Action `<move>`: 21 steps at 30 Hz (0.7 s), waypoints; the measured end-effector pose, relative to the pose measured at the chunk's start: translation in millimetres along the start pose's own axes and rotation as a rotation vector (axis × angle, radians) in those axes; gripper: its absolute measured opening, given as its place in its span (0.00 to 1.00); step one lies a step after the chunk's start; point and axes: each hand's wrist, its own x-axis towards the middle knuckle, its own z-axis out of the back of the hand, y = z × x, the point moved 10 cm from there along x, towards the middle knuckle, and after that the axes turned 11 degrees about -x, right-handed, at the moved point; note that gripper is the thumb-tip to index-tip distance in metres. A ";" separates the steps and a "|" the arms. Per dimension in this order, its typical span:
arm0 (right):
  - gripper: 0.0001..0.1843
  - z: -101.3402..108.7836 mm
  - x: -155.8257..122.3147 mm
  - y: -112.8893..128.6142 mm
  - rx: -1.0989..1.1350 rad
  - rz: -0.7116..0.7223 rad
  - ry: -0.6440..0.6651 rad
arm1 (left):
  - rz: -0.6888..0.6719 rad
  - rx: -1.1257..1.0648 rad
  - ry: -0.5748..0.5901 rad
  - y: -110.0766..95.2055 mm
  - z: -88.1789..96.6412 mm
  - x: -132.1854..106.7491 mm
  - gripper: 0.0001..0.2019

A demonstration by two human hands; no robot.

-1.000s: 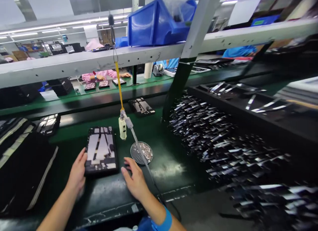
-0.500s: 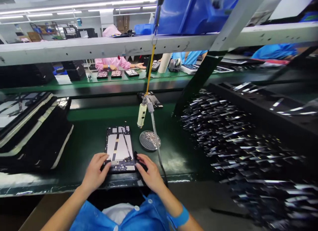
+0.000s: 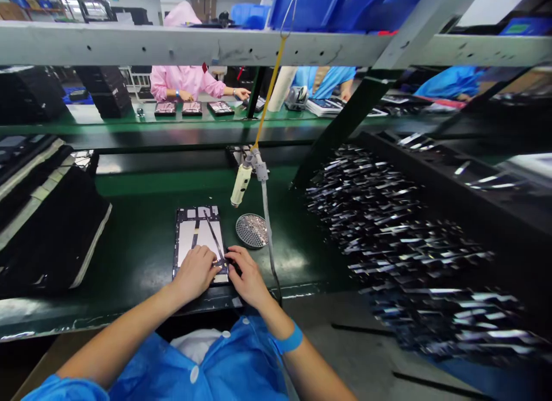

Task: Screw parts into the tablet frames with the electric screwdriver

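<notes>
Opened device (image 3: 204, 234): lies flat on the green table (image 3: 138, 217), inner side up, near the front edge and left of the perforated dish (image 3: 242, 235)
Left grip (image 3: 196, 272): bare hand laid over the lower part of the device, fingers curled, thumb and fingertips close together at the lower right; I cannot tell whether they are closed on anything
Right grip (image 3: 246, 274): bare hand at the right edge of the device, fingers bent towards its lower right corner; I cannot confirm from my view whether it pinches any part
Device weight: I judge it light to moderate, manageable by one hand, steadier with two
Dark frame (image 3: 175, 249): I expect it to be stiff and thin; take hold here, at the opposite long sides, with even pressure and no twist
Pale panel (image 3: 185, 240): I rate it easily dented; do not press or lift by it
Dark strip (image 3: 213, 231): runs aslant across the panel; probably soft and easily torn; touch lightly, with fingertips only
Table surface: shiny, so I expect the device to slide under a sideways push; brace one edge
Hanging tool (image 3: 241, 184): hangs beyond the device, towards the dish; allow for it when raising either hand
</notes>
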 end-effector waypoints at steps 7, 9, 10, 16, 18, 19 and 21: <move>0.07 10.9 4.5 56.0 -0.077 0.154 0.050 | -0.210 -0.202 0.058 -14.6 38.6 -27.5 0.08; 0.07 -0.9 3.4 64.3 -0.073 0.165 0.126 | -0.265 -0.243 -0.003 -15.0 49.8 -42.3 0.09; 0.08 -8.1 2.7 66.6 -0.088 0.165 0.161 | -0.283 -0.237 -0.039 -13.3 53.0 -49.1 0.08; 0.07 -35.6 2.7 69.7 -0.277 0.158 0.231 | -0.316 -0.010 -0.134 -1.1 41.4 -69.5 0.11; 0.07 -36.8 2.5 71.0 -0.301 0.170 0.233 | -0.311 0.037 -0.127 1.3 34.1 -70.3 0.12; 0.07 -36.3 2.1 70.7 -0.311 0.173 0.232 | -0.314 0.049 -0.126 1.6 31.1 -70.6 0.13; 0.07 -33.7 1.0 67.7 -0.313 0.167 0.222 | -0.324 0.048 -0.131 1.1 27.2 -71.5 0.13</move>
